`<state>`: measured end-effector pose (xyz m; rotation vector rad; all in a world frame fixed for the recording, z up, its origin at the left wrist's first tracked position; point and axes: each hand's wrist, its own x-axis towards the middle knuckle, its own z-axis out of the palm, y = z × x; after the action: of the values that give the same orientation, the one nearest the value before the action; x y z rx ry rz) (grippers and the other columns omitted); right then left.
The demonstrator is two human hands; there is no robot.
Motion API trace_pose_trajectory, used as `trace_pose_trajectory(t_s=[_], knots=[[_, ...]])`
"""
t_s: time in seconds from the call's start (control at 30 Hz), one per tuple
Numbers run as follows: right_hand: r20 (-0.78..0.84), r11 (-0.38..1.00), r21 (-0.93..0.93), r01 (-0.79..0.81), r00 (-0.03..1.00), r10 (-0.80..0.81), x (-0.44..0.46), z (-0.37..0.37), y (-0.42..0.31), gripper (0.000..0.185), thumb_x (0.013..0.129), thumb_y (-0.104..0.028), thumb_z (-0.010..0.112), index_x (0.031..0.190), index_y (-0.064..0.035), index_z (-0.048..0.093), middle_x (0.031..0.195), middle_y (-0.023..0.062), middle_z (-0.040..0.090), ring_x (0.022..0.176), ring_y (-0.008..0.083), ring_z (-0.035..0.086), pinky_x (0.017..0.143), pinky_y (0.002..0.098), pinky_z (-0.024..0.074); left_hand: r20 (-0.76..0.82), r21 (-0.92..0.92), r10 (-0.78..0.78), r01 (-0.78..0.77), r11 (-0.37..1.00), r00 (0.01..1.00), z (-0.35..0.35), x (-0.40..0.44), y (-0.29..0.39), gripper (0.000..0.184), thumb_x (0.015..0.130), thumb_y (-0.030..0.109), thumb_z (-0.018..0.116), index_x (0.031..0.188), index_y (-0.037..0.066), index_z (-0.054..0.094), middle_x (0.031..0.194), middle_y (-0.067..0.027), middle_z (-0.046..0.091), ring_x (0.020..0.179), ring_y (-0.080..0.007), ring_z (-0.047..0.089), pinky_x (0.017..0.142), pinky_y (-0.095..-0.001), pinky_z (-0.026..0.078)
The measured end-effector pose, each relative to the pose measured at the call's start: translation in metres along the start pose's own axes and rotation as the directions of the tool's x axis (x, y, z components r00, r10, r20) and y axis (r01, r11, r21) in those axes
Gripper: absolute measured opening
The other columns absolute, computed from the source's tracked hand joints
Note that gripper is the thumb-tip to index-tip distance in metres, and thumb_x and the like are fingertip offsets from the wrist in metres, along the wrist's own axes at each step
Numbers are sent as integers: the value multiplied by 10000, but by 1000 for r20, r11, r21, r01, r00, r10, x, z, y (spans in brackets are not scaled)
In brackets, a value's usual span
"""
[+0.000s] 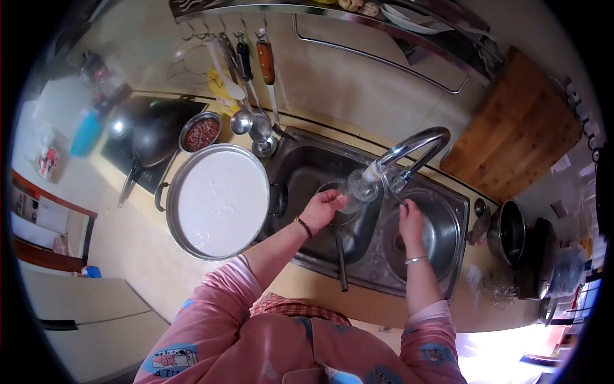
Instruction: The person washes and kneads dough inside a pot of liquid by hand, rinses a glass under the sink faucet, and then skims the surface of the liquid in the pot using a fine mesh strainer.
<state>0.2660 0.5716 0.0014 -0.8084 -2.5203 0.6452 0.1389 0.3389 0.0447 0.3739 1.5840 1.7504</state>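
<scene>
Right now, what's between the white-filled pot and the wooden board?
The head view shows the metal sink between the pot and the wooden board, with the faucet arching over it.

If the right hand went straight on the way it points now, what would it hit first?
Most likely the base of the tap, just beyond the right hand, though depth is unclear in this single view.

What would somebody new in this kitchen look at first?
Probably the big two-handled pot full of white liquid, left of the double sink. Next, the left hand and right hand over the sink, near the curved chrome faucet. The large wooden cutting board at right stands out too.
</scene>
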Motion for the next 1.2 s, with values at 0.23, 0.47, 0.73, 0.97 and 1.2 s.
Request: trace_pose_trajectory(t_s=[0.23, 0.47, 0.73, 0.97, 1.2], knots=[[31, 999, -2, -50, 998, 50, 2, 2, 6, 210, 830, -179, 517, 976, -42, 580, 802, 180, 603, 767, 334, 578, 687, 397, 448, 30, -5, 19, -19, 1000, 999, 0, 2, 6, 177, 844, 227, 559, 873, 55, 591, 760, 41, 551, 704, -57, 463, 673, -204, 378], [6, 1000, -20, -10, 1000, 10, 4, 2, 9, 190, 822, -167, 527, 952, -49, 601, 703, 162, 603, 690, 302, 592, 647, 376, 451, 24, 7, -37, 36, 999, 999, -5, 0, -1, 169, 846, 221, 558, 867, 56, 589, 763, 42, 550, 713, -55, 470, 680, -204, 383], [-6, 999, 7, 37, 999, -37, 5, 9, 22, 198, 823, -180, 535, 958, -54, 604, 684, 151, 602, 629, 271, 594, 603, 357, 455, 56, -50, -12, 14, 999, 998, -8, 3, -11, 164, 845, 214, 563, 870, 54, 583, 767, 44, 547, 716, -51, 470, 687, -199, 384], [68, 997, 71, -11, 998, 6, 7, 2, 24, 227, 821, -192, 546, 987, -50, 608, 724, 152, 613, 584, 214, 596, 571, 320, 459, 52, 0, -21, 22, 1000, 998, -6, -2, -5, 199, 842, 229, 567, 910, 42, 579, 803, 45, 551, 749, -50, 477, 717, -203, 387], [-144, 991, -62, -115, 984, 105, 16, -19, 22, 214, 798, -197, 596, 929, -28, 577, 724, 91, 588, 623, 185, 573, 568, 310, 448, 51, -5, 7, -6, 1000, 999, -4, -12, -6, 176, 864, 207, 529, 877, 36, 567, 768, 58, 516, 738, -43, 440, 693, -198, 370]])
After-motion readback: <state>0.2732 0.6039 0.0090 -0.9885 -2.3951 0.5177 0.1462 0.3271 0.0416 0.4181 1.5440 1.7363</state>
